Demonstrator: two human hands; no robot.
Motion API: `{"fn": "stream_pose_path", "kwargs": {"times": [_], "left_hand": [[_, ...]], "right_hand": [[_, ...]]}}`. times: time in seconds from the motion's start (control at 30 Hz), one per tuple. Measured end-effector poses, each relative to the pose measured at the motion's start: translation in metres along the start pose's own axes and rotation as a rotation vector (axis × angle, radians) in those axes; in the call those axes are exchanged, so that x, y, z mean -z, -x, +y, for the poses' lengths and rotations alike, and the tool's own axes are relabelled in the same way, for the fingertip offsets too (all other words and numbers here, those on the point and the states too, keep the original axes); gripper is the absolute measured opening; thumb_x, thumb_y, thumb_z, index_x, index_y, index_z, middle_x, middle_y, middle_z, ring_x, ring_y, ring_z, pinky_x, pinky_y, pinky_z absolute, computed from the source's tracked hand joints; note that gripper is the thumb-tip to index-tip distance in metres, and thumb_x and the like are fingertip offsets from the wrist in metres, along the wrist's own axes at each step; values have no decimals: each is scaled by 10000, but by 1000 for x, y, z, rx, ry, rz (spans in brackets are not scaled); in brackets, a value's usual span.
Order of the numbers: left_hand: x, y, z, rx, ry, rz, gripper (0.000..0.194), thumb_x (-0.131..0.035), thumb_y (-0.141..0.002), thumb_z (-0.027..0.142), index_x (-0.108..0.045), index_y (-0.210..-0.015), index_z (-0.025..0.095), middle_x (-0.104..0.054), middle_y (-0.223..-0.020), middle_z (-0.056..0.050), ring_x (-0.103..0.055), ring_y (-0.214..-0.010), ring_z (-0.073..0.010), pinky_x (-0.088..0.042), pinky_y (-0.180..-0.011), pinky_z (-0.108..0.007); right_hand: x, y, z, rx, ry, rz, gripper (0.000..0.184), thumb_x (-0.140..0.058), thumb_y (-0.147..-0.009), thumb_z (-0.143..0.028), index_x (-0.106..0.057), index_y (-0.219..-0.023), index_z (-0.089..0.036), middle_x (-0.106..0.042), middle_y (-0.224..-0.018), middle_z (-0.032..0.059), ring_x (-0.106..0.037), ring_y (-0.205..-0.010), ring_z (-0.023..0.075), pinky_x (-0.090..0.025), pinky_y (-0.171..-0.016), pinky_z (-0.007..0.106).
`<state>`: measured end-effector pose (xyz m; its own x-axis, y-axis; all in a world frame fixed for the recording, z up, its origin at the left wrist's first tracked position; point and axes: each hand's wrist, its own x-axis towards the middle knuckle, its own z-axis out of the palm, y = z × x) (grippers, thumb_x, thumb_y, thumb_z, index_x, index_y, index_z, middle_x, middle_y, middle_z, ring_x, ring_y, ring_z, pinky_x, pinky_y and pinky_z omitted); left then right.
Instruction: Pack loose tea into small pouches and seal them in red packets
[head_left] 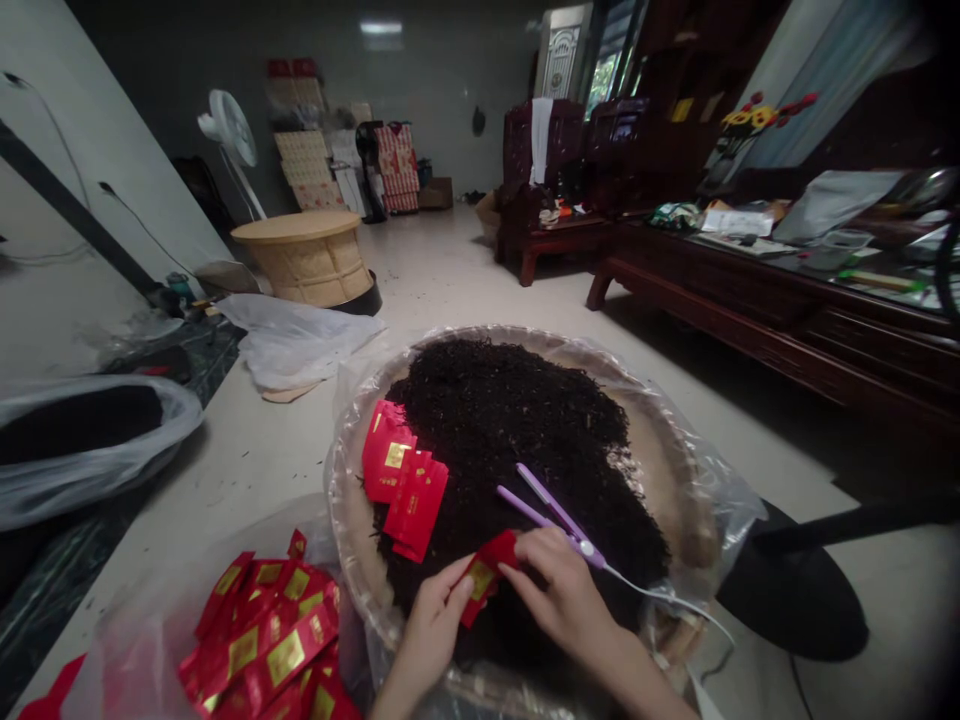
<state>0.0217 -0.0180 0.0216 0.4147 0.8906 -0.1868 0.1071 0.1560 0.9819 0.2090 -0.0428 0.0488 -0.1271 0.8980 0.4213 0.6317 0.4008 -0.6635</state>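
Note:
Both my hands pinch one small red foil packet [487,572] with a gold label, held over a heap of dark loose tea [510,430]. My left hand [435,620] grips its lower left corner. My right hand [559,590] grips its right edge. A purple sealing clamp [551,515] with a white cord lies on the tea just beyond my right hand. Several empty red packets [397,475] lie fanned on the left side of the heap. The tea fills a wide round tray [679,470] lined with clear plastic.
A clear bag of several red packets [262,640] sits at lower left. A plastic-lined bag of dark tea [82,430] is at far left. A round wicker stool [307,255], a fan [232,130], a crumpled plastic sheet [296,340] and a long dark wooden bench [787,300] stand around the floor.

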Motion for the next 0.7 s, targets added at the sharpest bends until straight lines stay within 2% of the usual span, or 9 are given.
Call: {"fn": "stream_pose_path", "kwargs": {"times": [0.1, 0.2, 0.33, 0.43, 0.5, 0.6, 0.7], "left_hand": [[-3, 2, -2, 34, -39, -2, 480, -594, -810, 532, -724, -1125, 193, -743, -1108, -98, -671, -1019, -271, -516, -939, -406], [-7, 5, -1, 74, -43, -70, 535, -578, -804, 575, -723, -1123, 171, -751, -1069, -104, -682, -962, -263, -546, -869, -376], [-8, 8, 7, 94, -98, -85, 524, -499, -831, 572, -785, -932, 145, -779, -874, -91, -690, -867, -261, -550, -806, -358], [-4, 10, 13, 113, -253, -61, 323, -580, -782, 403, -797, -792, 164, -783, -779, -67, -699, -781, -243, -545, -739, -311], [-1, 13, 17, 77, -348, -28, 230, -594, -760, 304, -794, -771, 192, -787, -775, -47, -706, -752, -221, -533, -715, -277], [0, 16, 22, -67, -445, -18, 220, -572, -799, 270, -789, -790, 232, -793, -819, -28, -717, -782, -201, -517, -745, -256], [2, 15, 26, -166, -497, -34, 217, -567, -827, 262, -783, -816, 244, -794, -853, -15, -720, -812, -188, -507, -770, -243]], "right_hand": [[3, 7, -1, -190, -69, -159, 87, -679, -842, -279, -692, -771, -230, -695, -733, 4, -588, -737, 206, -435, -705, 327], [10, 9, -3, -255, -133, -279, 129, -665, -857, -310, -727, -758, -256, -725, -777, -4, -604, -802, 210, -415, -788, 345], [17, 11, -9, -132, -211, -403, 174, -545, -926, -271, -716, -907, -242, -730, -837, 18, -614, -800, 187, -394, -879, 366], [18, 14, -15, -58, -250, -528, 264, -448, -944, -187, -705, -956, -245, -725, -814, 17, -620, -764, 165, -383, -916, 372], [17, 16, -18, -93, -244, -589, 266, -453, -919, -161, -706, -958, -234, -718, -829, 30, -613, -791, 174, -397, -909, 369], [16, 18, -20, -244, -283, -652, 247, -587, -834, -212, -688, -1059, -220, -708, -987, 63, -597, -928, 218, -423, -916, 372], [14, 17, -21, -314, -335, -688, 296, -541, -876, -285, -662, -1140, -231, -694, -1068, 65, -587, -989, 236, -431, -932, 388]]}}
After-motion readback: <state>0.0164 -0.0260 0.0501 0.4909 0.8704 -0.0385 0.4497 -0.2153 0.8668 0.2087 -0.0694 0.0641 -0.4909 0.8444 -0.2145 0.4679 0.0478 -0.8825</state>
